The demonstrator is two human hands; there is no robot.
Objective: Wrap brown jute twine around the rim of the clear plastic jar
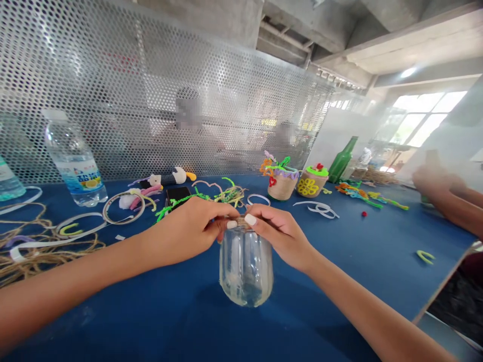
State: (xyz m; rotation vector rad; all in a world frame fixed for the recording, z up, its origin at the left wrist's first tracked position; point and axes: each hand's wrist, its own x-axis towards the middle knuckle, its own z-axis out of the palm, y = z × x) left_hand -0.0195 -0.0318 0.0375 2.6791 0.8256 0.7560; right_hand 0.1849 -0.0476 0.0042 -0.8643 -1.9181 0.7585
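Left hand (194, 223) and right hand (281, 231) pinch brown twine (243, 221) atop a clear, rounded jar (246, 274); decorated pots (281, 187) stand behind its right.

Fingers (265, 231) with white-painted nails (250, 219)

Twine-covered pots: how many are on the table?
2: the left pot with a red heart on its side, beyond the right hand, and the right pot with a yellow flower, just beside it. Others could be hidden.

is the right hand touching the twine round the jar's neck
Touching. The head view shows the right hand with its thumb tip against the twine at the neck of the glass jar, no gap visible.
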